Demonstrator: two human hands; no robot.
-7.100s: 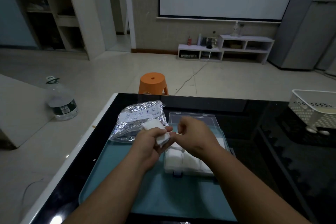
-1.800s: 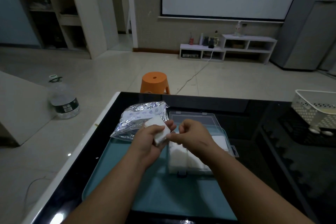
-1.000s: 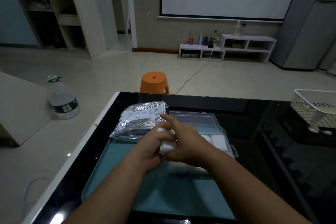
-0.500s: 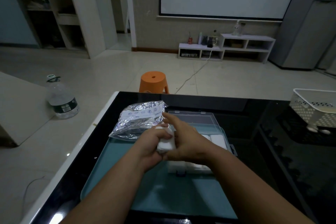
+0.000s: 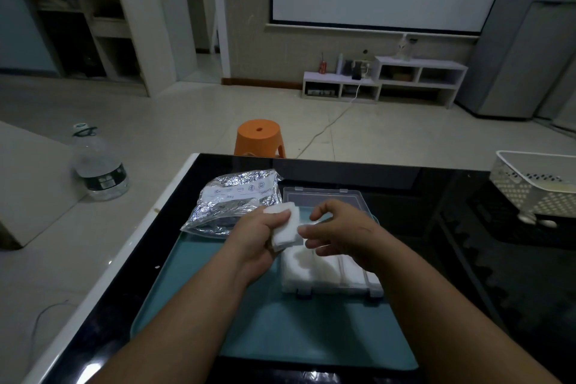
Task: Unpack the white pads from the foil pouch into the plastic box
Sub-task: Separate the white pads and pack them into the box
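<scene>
My left hand (image 5: 254,238) grips a small stack of white pads (image 5: 286,229) above the left end of the clear plastic box (image 5: 375,287). My right hand (image 5: 341,231) hovers just right of the stack, with thumb and fingertips pinching a thin white pad (image 5: 311,222) at the stack's edge. More white pads (image 5: 311,268) lie in rows inside the box. Its lid (image 5: 324,196) lies open behind. The crinkled foil pouch (image 5: 233,199) lies to the left of the box, partly on the tray, its mouth toward my left hand.
The box sits on a teal tray (image 5: 280,337) on a black glossy table (image 5: 467,274). A white perforated basket (image 5: 536,187) stands at the table's right edge. On the floor beyond are an orange stool (image 5: 258,137) and a large water bottle (image 5: 99,171).
My right hand, which lay over the stack against my left hand, has drawn back to the right, pinching one pad. The left hand has kept the stack and lifted slightly.
</scene>
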